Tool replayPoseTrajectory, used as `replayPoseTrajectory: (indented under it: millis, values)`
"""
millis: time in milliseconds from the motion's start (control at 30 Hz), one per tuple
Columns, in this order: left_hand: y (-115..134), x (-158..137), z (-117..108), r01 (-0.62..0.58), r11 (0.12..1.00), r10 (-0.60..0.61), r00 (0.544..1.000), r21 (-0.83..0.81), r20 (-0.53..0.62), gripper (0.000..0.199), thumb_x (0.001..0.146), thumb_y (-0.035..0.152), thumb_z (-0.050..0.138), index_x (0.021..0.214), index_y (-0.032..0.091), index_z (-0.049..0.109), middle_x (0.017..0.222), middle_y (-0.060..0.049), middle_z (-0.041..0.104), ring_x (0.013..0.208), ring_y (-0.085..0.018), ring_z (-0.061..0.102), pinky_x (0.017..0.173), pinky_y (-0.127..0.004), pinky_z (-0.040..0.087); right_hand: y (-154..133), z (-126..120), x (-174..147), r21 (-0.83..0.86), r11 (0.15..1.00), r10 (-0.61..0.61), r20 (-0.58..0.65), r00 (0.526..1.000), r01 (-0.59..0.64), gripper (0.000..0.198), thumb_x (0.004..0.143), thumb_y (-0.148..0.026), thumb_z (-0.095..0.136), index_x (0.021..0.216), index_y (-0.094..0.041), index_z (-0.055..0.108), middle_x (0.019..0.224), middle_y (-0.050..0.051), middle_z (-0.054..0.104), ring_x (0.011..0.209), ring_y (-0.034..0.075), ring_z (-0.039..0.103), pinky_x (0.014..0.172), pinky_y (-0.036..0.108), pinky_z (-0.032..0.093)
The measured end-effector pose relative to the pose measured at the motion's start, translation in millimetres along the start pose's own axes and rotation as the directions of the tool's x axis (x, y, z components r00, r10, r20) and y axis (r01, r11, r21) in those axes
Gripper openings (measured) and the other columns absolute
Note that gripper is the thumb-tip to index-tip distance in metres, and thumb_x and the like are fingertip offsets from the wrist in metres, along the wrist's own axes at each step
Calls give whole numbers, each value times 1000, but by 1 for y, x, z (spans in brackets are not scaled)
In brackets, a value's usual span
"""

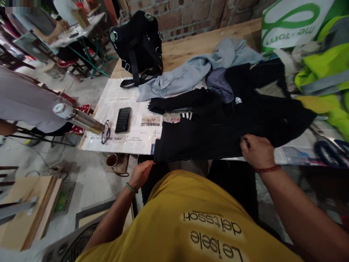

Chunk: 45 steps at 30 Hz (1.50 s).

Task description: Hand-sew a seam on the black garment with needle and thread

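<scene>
A black garment (218, 127) with small white stripes lies spread over newspaper (122, 109) on a wooden table (191, 43). My left hand (140, 174) pinches the garment's near left corner at the table edge. My right hand (256, 151) grips its near right edge, fingers closed on the cloth. A grey-blue garment (196, 69) lies crumpled behind it, partly under the black one.
A black phone (123, 119), glasses (105, 131) and a metal flask (77, 118) sit left on the newspaper. A black backpack (139, 43) stands at the back. Neon-yellow clothing (324, 72) and a green-and-white bag (291, 22) lie right. A cup (111, 159) sits below the table edge. Another person sits far left.
</scene>
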State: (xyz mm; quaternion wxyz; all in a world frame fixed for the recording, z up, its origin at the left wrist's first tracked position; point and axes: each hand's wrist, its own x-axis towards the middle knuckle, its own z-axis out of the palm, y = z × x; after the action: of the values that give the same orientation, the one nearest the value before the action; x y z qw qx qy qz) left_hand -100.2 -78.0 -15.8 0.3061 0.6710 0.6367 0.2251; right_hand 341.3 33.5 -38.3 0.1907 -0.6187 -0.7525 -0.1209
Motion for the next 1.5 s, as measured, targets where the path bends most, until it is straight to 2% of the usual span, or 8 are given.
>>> replayPoseTrajectory:
  millis: [133, 233, 400, 500, 767, 967, 1200, 1500]
  values:
    - [17, -2, -13, 78, 991, -79, 997, -113, -10, 30, 87, 39, 45, 92, 18, 65, 74, -3, 65, 66, -13, 60, 61, -23, 49, 7, -4, 4, -27, 1000, 11, 41, 999, -10, 16, 80, -23, 46, 79, -16, 61, 71, 11, 68, 68, 22, 61, 68, 32, 39]
    - [38, 1, -25, 154, 948, -141, 988, -278, 68, 31, 86, 42, 46, 93, 16, 63, 50, 4, 45, 43, -8, 42, 43, -18, 35, -5, -16, 8, 22, 1000, 2, 8, 1000, -3, 15, 79, -23, 48, 77, -17, 61, 69, 10, 67, 66, 21, 60, 69, 32, 39]
    - [69, 18, -36, 82, 917, -66, 996, -390, 55, 31, 85, 40, 49, 92, 13, 63, 49, 6, 40, 43, -5, 37, 45, -18, 32, -69, -38, 13, 320, 903, -268, -101, 958, 287, 15, 83, -29, 52, 88, -20, 62, 74, 4, 66, 74, 19, 61, 77, 33, 40]
    - [77, 25, -41, 38, 925, -32, 999, -377, 23, 30, 86, 38, 49, 93, 13, 63, 49, 6, 40, 43, -5, 37, 45, -18, 31, -102, -40, 15, 373, 830, -425, -58, 903, 414, 31, 82, -36, 57, 108, -20, 59, 103, 9, 65, 101, 24, 57, 85, 39, 39]
    - [77, 34, -51, -8, 980, -11, 995, -197, -96, 25, 86, 30, 46, 92, 14, 65, 53, 4, 45, 46, -7, 40, 47, -19, 34, -130, -35, 9, 383, 732, -517, -226, 826, 563, 19, 81, -28, 59, 97, -19, 63, 104, 10, 64, 109, 26, 51, 90, 41, 36]
    - [75, 48, -52, -134, 990, 125, 976, -41, -177, 23, 88, 26, 44, 94, 16, 64, 67, 1, 59, 58, -9, 51, 59, -19, 41, -127, -29, 23, 414, 774, -395, -277, 876, 479, 11, 82, -16, 56, 85, -21, 65, 77, 3, 67, 86, 19, 56, 79, 35, 36]
    - [62, 57, -40, -133, 988, 145, 975, 82, -166, 23, 89, 26, 42, 91, 18, 64, 80, -2, 66, 71, -13, 59, 67, -21, 44, -94, -29, 29, 401, 736, -507, -204, 837, 544, 16, 85, -16, 51, 88, -20, 66, 52, -1, 56, 54, 13, 46, 67, 33, 37]
    - [55, 63, -33, -111, 992, 117, 985, 53, -126, 24, 87, 27, 43, 90, 17, 64, 77, -1, 66, 69, -12, 58, 67, -20, 44, -75, -24, 31, 687, 659, -475, 66, 877, 306, 26, 89, -37, 46, 90, -23, 68, 76, 4, 71, 59, 14, 57, 62, 29, 43]
